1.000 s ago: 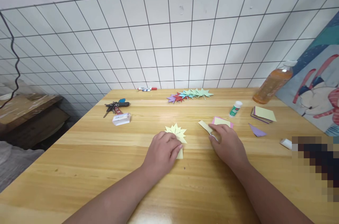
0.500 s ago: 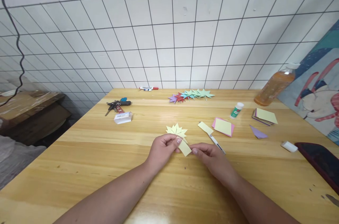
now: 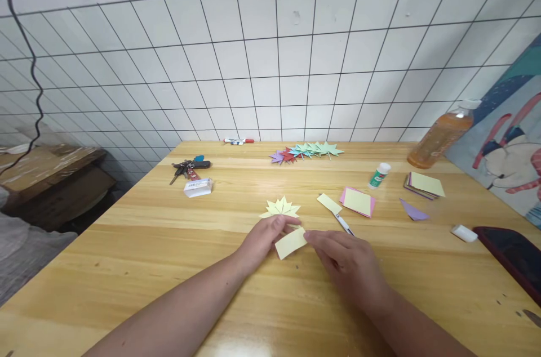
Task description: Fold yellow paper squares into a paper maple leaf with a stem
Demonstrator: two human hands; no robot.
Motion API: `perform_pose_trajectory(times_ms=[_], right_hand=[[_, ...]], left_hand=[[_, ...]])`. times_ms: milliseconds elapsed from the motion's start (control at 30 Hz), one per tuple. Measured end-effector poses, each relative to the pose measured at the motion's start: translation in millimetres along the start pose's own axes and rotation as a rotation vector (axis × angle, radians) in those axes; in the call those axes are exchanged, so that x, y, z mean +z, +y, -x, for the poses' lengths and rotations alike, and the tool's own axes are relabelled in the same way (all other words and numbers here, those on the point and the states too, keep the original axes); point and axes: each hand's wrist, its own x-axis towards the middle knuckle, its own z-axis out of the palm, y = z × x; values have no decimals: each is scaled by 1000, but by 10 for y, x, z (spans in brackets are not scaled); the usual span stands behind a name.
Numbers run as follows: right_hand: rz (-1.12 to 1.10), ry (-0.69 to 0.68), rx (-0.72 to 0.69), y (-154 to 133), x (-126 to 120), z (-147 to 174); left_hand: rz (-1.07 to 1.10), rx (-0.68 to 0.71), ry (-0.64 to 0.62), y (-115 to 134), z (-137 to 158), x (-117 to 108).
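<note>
A small pale yellow paper strip (image 3: 291, 242) lies tilted between my hands, just above or on the table. My right hand (image 3: 349, 261) pinches its upper right corner between thumb and fingertips. At the strip's left end is my left hand (image 3: 267, 236), its thumb off the paper and its fingers stretched out along the far edge; part of them is hidden. Just beyond the left hand lies a pale yellow folded-paper leaf (image 3: 281, 207) with pointed tips. Another pale yellow strip (image 3: 329, 202) rests by a white craft knife or pen (image 3: 344, 224) beyond my right hand.
Multicoloured paper leaves (image 3: 306, 151) and markers (image 3: 239, 141) lie near the tiled wall. Rightward are paper sheets (image 3: 357, 202), a glue stick (image 3: 379, 175), a paper stack (image 3: 425, 184), a purple piece (image 3: 413, 210), an eraser (image 3: 465, 233), a phone (image 3: 511, 261) and a bottle (image 3: 442, 137). Keys (image 3: 186, 168) and a small box (image 3: 198, 187) are left.
The strip has turned to lie more crosswise. My left thumb has come off it, and my right hand has moved onto its right corner.
</note>
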Motion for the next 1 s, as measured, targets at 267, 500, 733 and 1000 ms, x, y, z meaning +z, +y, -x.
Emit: perform_pose_trajectory(times_ms=[267,500,733,1000], right_hand=[[-306,-3,352,-1,52,-30],[-791,-211,750,59,79,-99],[-763,-208,787,8,78,-132],[-782,-220,786,70,102,-107]], left_hand=[[-88,-63,-33,32,-9,43],[-236,-1,31,-60,2,90],[-315,-8,24,-87,-3,85],[-328,2,59,-103,-6,82]])
